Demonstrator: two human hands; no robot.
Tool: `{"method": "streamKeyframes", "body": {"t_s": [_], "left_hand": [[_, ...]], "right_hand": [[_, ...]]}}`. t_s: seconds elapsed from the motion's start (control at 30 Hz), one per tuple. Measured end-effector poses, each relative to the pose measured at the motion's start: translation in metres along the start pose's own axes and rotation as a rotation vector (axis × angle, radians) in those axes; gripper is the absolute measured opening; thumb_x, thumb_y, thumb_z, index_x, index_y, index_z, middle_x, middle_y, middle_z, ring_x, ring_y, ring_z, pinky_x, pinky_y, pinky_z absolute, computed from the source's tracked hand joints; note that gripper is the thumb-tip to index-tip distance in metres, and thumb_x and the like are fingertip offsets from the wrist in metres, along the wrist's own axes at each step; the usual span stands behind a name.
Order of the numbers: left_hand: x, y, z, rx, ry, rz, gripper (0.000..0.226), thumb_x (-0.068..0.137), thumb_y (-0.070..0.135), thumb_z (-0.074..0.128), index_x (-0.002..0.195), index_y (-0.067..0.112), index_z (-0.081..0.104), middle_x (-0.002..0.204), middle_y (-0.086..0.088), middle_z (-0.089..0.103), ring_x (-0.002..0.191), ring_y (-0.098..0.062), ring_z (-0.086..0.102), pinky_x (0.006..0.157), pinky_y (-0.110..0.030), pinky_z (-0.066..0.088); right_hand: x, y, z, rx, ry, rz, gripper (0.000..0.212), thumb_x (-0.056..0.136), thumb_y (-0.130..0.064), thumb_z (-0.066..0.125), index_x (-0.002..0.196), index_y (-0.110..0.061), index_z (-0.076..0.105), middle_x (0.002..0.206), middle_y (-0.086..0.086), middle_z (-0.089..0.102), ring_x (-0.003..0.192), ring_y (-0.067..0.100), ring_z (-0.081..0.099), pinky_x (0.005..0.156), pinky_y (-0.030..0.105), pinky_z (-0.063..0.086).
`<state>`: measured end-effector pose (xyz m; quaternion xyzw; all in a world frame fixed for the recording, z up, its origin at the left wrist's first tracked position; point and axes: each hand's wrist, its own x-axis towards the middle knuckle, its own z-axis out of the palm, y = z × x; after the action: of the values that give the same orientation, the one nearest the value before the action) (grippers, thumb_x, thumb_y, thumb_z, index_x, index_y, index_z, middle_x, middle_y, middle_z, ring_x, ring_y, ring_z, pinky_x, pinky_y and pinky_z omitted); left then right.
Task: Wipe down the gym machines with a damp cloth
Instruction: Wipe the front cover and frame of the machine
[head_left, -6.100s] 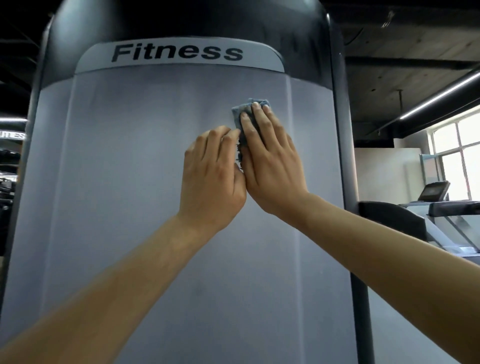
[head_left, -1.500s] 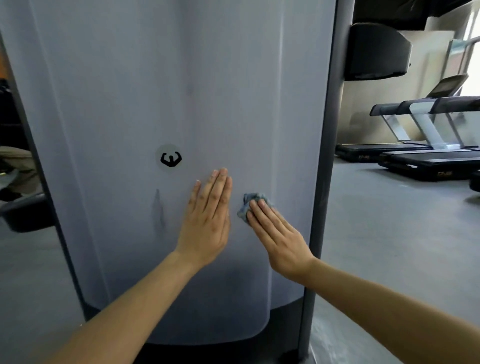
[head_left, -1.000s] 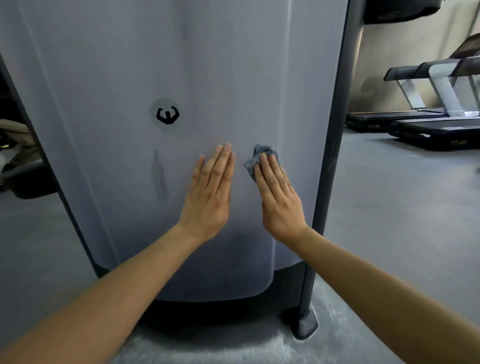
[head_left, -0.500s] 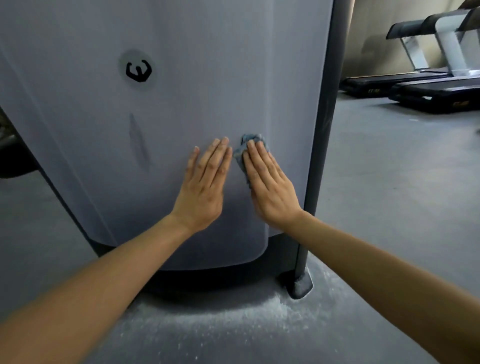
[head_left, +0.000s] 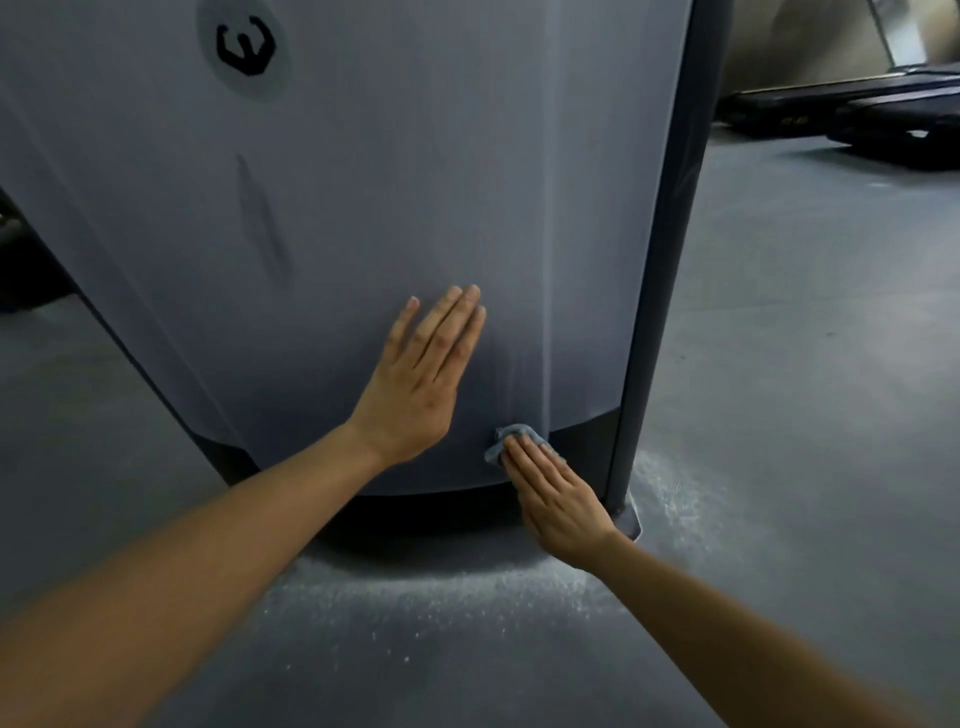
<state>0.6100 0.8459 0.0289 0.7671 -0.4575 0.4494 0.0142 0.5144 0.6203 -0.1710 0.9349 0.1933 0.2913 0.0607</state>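
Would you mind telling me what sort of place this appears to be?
Most likely a gym: a tall grey machine shroud bearing a flexing-arms logo, and low black treadmill decks on the grey floor behind.

A grey floor (head_left: 810, 395) fills the lower frame, matte and evenly lit, with a pale speckled patch (head_left: 467, 587), perhaps dust or scuffing, spread near the middle. At the upper right, low black treadmill decks (head_left: 878, 124) lie side by side on the floor, well apart from the foreground. Behind them stands a beige wall (head_left: 800, 47) in soft light. The far left edge is dark and unclear.
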Motion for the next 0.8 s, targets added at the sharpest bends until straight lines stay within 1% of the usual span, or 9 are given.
{"method": "streamKeyframes", "body": {"t_s": [0.1, 0.17, 0.23, 0.37, 0.47, 0.53, 0.57, 0.7, 0.8], "left_hand": [[0.003, 0.002, 0.001, -0.002, 0.016, -0.017, 0.079, 0.091, -0.005, 0.052, 0.166, -0.001, 0.027, 0.175, -0.02, 0.022, 0.164, -0.034, 0.017, 0.129, -0.064, 0.018], [0.006, 0.004, 0.003, -0.008, 0.038, -0.02, 0.073, 0.094, -0.001, 0.05, 0.165, -0.001, 0.031, 0.174, -0.02, 0.025, 0.163, -0.033, 0.019, 0.13, -0.063, 0.017], [0.009, 0.005, 0.004, -0.013, 0.051, -0.022, 0.067, 0.098, 0.003, 0.047, 0.164, -0.001, 0.033, 0.173, -0.019, 0.026, 0.163, -0.032, 0.02, 0.131, -0.06, 0.014], [0.008, 0.006, 0.007, 0.006, 0.054, -0.028, 0.074, 0.093, -0.001, 0.052, 0.164, 0.0, 0.034, 0.173, -0.019, 0.026, 0.163, -0.033, 0.019, 0.131, -0.061, 0.014], [0.007, 0.007, 0.009, 0.026, 0.048, -0.031, 0.078, 0.09, -0.003, 0.055, 0.165, 0.001, 0.033, 0.173, -0.019, 0.023, 0.162, -0.034, 0.02, 0.129, -0.064, 0.017], [0.008, 0.008, 0.009, 0.021, 0.042, -0.037, 0.078, 0.09, -0.002, 0.055, 0.165, 0.001, 0.033, 0.173, -0.019, 0.023, 0.162, -0.035, 0.019, 0.129, -0.064, 0.016], [0.009, 0.009, 0.009, 0.02, 0.041, -0.039, 0.078, 0.09, -0.001, 0.055, 0.165, 0.001, 0.033, 0.173, -0.019, 0.022, 0.162, -0.035, 0.019, 0.13, -0.064, 0.015], [0.013, 0.011, 0.007, 0.031, 0.042, -0.036, 0.079, 0.09, 0.0, 0.057, 0.165, 0.001, 0.032, 0.173, -0.019, 0.022, 0.162, -0.034, 0.019, 0.13, -0.063, 0.015], [0.018, 0.012, 0.007, 0.023, 0.048, -0.041, 0.078, 0.091, 0.002, 0.056, 0.165, 0.001, 0.032, 0.173, -0.019, 0.024, 0.162, -0.034, 0.019, 0.13, -0.063, 0.014]], "right_hand": [[0.036, 0.0, -0.023, 0.103, 0.155, 0.054, 0.069, 0.106, -0.019, 0.053, 0.165, 0.002, 0.023, 0.175, 0.02, 0.014, 0.163, 0.034, 0.012, 0.127, 0.054, 0.03], [0.066, -0.003, -0.042, 0.189, 0.303, 0.135, 0.062, 0.107, -0.013, 0.052, 0.162, 0.005, 0.029, 0.173, 0.022, 0.02, 0.162, 0.036, 0.017, 0.129, 0.055, 0.026], [0.084, -0.006, -0.052, 0.245, 0.358, 0.185, 0.061, 0.107, -0.01, 0.05, 0.162, 0.005, 0.027, 0.173, 0.023, 0.019, 0.162, 0.036, 0.016, 0.131, 0.054, 0.021], [0.054, -0.01, -0.018, 0.223, 0.293, 0.187, 0.071, 0.103, -0.01, 0.057, 0.164, 0.004, 0.023, 0.174, 0.022, 0.015, 0.163, 0.037, 0.013, 0.131, 0.055, 0.022], [0.008, -0.014, 0.017, 0.131, 0.111, 0.143, 0.076, 0.105, -0.018, 0.056, 0.166, 0.002, 0.015, 0.176, 0.02, 0.005, 0.164, 0.036, 0.007, 0.128, 0.055, 0.029], [-0.014, -0.018, 0.029, 0.075, -0.003, 0.101, 0.075, 0.109, -0.024, 0.05, 0.167, 0.001, 0.009, 0.176, 0.019, -0.002, 0.164, 0.035, 0.0, 0.129, 0.054, 0.025], [-0.019, -0.019, 0.031, 0.059, -0.02, 0.094, 0.074, 0.11, -0.026, 0.048, 0.167, 0.0, 0.009, 0.176, 0.019, -0.003, 0.164, 0.034, -0.002, 0.13, 0.053, 0.023], [-0.002, -0.023, 0.021, 0.101, 0.071, 0.177, 0.072, 0.111, -0.031, 0.047, 0.167, 0.001, 0.013, 0.177, 0.019, 0.0, 0.164, 0.033, 0.004, 0.127, 0.052, 0.03], [0.045, -0.019, -0.006, 0.244, 0.273, 0.359, 0.076, 0.108, -0.028, 0.056, 0.165, 0.005, 0.018, 0.174, 0.025, 0.006, 0.163, 0.039, 0.009, 0.129, 0.056, 0.026]]}}
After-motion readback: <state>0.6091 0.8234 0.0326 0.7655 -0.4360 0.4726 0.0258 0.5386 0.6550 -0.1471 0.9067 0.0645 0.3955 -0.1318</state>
